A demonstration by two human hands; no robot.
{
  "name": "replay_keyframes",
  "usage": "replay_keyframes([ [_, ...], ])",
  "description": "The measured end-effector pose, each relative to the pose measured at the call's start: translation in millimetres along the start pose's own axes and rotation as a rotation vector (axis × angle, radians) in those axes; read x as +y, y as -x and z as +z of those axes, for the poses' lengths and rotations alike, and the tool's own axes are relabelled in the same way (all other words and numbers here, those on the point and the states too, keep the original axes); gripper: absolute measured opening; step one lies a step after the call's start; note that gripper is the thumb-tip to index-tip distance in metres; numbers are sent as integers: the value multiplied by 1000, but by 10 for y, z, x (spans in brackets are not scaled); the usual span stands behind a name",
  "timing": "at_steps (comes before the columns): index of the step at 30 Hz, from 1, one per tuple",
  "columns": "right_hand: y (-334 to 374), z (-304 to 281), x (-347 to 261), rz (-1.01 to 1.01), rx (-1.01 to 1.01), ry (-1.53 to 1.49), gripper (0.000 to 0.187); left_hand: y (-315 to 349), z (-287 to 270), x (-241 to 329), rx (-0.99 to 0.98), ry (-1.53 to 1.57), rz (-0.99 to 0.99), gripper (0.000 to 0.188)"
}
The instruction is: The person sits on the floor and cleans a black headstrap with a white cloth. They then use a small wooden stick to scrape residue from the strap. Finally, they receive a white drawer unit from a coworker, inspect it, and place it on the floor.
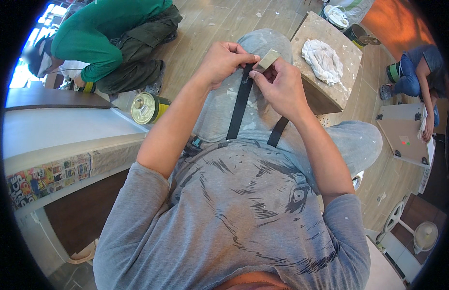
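Note:
My left hand (224, 62) is closed in a pinch at the upper end of a flat black strip (240, 104) that hangs down over my lap. Close beside it, my right hand (282, 84) grips a small beige block (268, 60) between thumb and fingers. The right thumb tip lies near the strip's end; whether it touches the strip I cannot tell. A shorter length of black strip (278, 132) shows below my right wrist, lying on my paint-spotted grey trousers. My right palm hides part of the block.
A wooden box (326, 92) bearing a crumpled white cloth (322, 61) stands ahead to the right. A paint can (146, 108) is at left, by a long panel (65, 130). One person in green (103, 38) crouches at far left; another (427, 72) handles a cabinet panel (403, 133) at right.

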State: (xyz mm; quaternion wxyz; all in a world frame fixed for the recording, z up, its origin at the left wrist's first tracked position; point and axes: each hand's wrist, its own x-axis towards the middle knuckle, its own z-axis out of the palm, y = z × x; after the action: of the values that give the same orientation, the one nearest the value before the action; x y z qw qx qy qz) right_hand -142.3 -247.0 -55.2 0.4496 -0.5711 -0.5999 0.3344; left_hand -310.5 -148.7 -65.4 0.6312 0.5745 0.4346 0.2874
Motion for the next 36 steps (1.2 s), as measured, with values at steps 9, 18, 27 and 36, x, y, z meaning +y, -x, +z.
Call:
replay_keyframes([
  [9, -6, -7, -4, 4, -32, 15, 20, -20, -24, -36, 7, 6, -17, 25],
  [18, -3, -28, -23, 16, -69, 37, 21, -18, -27, -38, 8, 3, -8, 25],
  [27, -9, -179, 1, 85, -148, -326, 11, 73, -4, 14, 56, -80, -59, 28],
  [36, 274, -334, 267, 194, -200, -779, 13, 760, 121, 65, 134, 93, 109, 22],
])
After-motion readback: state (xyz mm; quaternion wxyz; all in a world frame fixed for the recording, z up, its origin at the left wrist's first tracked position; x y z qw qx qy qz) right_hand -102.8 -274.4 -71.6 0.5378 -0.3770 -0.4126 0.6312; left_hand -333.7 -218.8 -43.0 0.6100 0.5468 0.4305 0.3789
